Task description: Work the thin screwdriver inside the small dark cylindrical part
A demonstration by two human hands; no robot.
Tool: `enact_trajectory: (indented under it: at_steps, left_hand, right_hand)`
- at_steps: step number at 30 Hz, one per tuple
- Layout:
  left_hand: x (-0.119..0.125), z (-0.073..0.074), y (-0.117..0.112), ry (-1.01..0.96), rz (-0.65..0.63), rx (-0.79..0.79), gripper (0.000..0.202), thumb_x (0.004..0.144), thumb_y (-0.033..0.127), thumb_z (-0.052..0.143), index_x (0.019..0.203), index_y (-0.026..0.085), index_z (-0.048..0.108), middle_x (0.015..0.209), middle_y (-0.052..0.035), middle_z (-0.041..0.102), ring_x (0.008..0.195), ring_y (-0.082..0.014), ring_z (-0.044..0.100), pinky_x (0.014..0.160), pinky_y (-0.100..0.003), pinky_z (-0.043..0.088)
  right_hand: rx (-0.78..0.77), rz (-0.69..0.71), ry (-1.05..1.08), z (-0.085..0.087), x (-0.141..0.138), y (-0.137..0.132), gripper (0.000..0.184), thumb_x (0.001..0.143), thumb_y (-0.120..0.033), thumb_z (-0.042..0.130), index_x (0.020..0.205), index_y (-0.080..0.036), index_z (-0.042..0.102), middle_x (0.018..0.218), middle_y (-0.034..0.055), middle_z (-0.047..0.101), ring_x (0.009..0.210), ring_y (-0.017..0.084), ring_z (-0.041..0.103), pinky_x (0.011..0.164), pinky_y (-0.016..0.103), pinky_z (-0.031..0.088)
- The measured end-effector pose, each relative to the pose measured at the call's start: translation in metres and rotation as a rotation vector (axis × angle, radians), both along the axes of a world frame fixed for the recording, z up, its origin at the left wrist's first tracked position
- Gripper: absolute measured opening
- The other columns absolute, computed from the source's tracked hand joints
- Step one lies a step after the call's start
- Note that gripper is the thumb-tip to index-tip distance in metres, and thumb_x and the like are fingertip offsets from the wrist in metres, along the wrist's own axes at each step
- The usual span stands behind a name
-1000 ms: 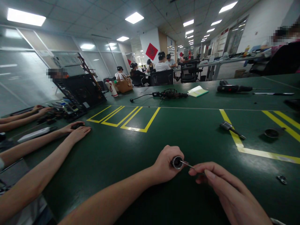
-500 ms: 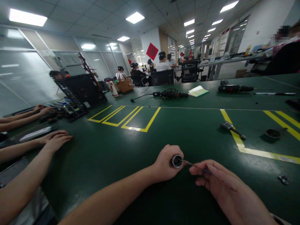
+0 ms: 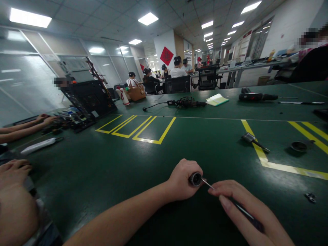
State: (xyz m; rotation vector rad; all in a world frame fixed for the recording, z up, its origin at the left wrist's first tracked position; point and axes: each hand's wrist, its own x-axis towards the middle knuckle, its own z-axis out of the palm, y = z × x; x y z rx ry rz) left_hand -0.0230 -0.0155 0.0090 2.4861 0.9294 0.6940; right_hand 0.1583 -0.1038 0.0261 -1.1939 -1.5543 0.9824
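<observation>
My left hand (image 3: 182, 180) is closed around a small dark cylindrical part (image 3: 195, 179), whose open round end faces the camera. My right hand (image 3: 243, 209) pinches a thin metal tool (image 3: 208, 185) between thumb and fingers. The tool's tip reaches into the mouth of the cylinder. Both hands hover just above the green table (image 3: 143, 160), near its front edge.
A screwdriver-like tool (image 3: 253, 141) lies on a yellow line at the right, beside a round dark ring (image 3: 298, 146) and a small black piece (image 3: 310, 196). A cabled tool (image 3: 185, 102), a notebook (image 3: 216, 99) and a power driver (image 3: 256, 96) lie farther back. Another person's hands (image 3: 11, 171) rest at the left.
My right hand has drawn back toward me, leaving more of the thin tool showing. The neighbouring person's arms at the left have pulled back toward the table edge.
</observation>
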Motion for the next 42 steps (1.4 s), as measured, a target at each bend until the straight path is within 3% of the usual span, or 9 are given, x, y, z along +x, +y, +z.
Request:
enact_trajectory:
  at_steps: [4, 8, 13, 18, 20, 28, 32, 37, 42]
  left_hand:
    - [0.002, -0.001, -0.001, 0.042, 0.002, 0.05, 0.017, 0.081, 0.029, 0.057, 0.07, 0.017, 0.052, 0.067, 0.0011, 0.057, 0.065, -0.0118, 0.052, 0.066, -0.027, 0.033]
    - [0.003, 0.002, -0.002, 0.079, -0.023, 0.062, 0.016, 0.082, 0.027, 0.056, 0.07, 0.017, 0.053, 0.068, 0.0006, 0.058, 0.067, -0.0126, 0.053, 0.067, -0.028, 0.032]
    - [0.0, 0.004, 0.0, 0.062, 0.049, 0.004, 0.018, 0.082, 0.029, 0.058, 0.071, 0.017, 0.053, 0.07, 0.0001, 0.058, 0.068, -0.0129, 0.053, 0.068, -0.028, 0.033]
    - [-0.001, 0.004, 0.007, 0.179, 0.155, 0.028, 0.004, 0.078, 0.016, 0.057, 0.076, 0.017, 0.054, 0.075, 0.0007, 0.058, 0.072, -0.0142, 0.053, 0.067, -0.027, 0.032]
    - [-0.001, 0.004, 0.008, 0.216, 0.181, 0.012, 0.009, 0.074, 0.01, 0.057, 0.077, 0.017, 0.054, 0.076, 0.0009, 0.058, 0.074, -0.0147, 0.054, 0.068, -0.027, 0.032]
    - [0.005, 0.012, 0.005, 0.366, 0.087, 0.149, 0.011, 0.074, 0.006, 0.052, 0.075, 0.018, 0.054, 0.074, -0.0001, 0.055, 0.073, -0.0157, 0.051, 0.065, -0.029, 0.028]
    - [0.005, 0.014, 0.008, 0.469, 0.083, 0.22, 0.014, 0.074, 0.005, 0.051, 0.077, 0.018, 0.055, 0.077, -0.0009, 0.055, 0.076, -0.0169, 0.051, 0.066, -0.03, 0.028]
    - [-0.001, 0.011, 0.015, 0.381, 0.125, 0.148, 0.014, 0.073, 0.005, 0.052, 0.078, 0.018, 0.056, 0.078, -0.0005, 0.057, 0.077, -0.0166, 0.052, 0.069, -0.029, 0.031]
    - [-0.005, 0.008, 0.02, 0.217, 0.11, 0.027, 0.009, 0.073, 0.008, 0.055, 0.076, 0.017, 0.054, 0.076, 0.0004, 0.058, 0.076, -0.0151, 0.054, 0.072, -0.028, 0.034]
  right_hand:
    - [0.135, 0.052, -0.076, 0.01, -0.004, 0.0, 0.014, 0.08, -0.027, 0.057, 0.079, -0.032, 0.071, 0.081, 0.0023, 0.069, 0.082, 0.024, 0.063, 0.071, 0.031, 0.05]
    - [-0.105, 0.057, -0.037, 0.009, 0.004, 0.006, 0.022, 0.084, -0.036, 0.052, 0.073, -0.028, 0.069, 0.079, 0.0024, 0.068, 0.08, 0.024, 0.063, 0.069, 0.031, 0.049]
    - [-0.337, 0.063, 0.17, -0.003, 0.011, 0.015, 0.029, 0.085, -0.045, 0.05, 0.081, -0.025, 0.071, 0.089, 0.0042, 0.069, 0.094, 0.027, 0.059, 0.081, 0.036, 0.044]
    - [-0.347, 0.029, 0.204, -0.002, 0.011, 0.02, 0.029, 0.084, -0.045, 0.051, 0.076, -0.023, 0.069, 0.085, 0.0051, 0.069, 0.094, 0.027, 0.058, 0.085, 0.04, 0.039]
    - [-0.369, 0.026, 0.261, 0.001, 0.01, 0.021, 0.029, 0.084, -0.043, 0.051, 0.076, -0.022, 0.069, 0.085, 0.0055, 0.068, 0.093, 0.027, 0.058, 0.085, 0.04, 0.04]
    - [-0.359, 0.06, 0.23, 0.009, 0.006, 0.025, 0.024, 0.084, -0.039, 0.052, 0.08, -0.022, 0.069, 0.086, 0.0033, 0.069, 0.089, 0.024, 0.059, 0.079, 0.036, 0.041]
    - [-0.305, 0.006, 0.173, 0.014, 0.008, 0.027, 0.024, 0.081, -0.035, 0.053, 0.068, -0.022, 0.067, 0.075, 0.0024, 0.068, 0.081, 0.023, 0.061, 0.075, 0.035, 0.042]
    - [-0.287, -0.037, 0.214, 0.008, 0.012, 0.026, 0.026, 0.082, -0.037, 0.052, 0.069, -0.021, 0.068, 0.075, 0.0038, 0.068, 0.083, 0.025, 0.061, 0.076, 0.037, 0.043]
    - [-0.296, 0.028, 0.236, 0.002, 0.014, 0.024, 0.028, 0.087, -0.039, 0.048, 0.08, -0.023, 0.07, 0.086, 0.0028, 0.069, 0.093, 0.024, 0.06, 0.083, 0.037, 0.041]
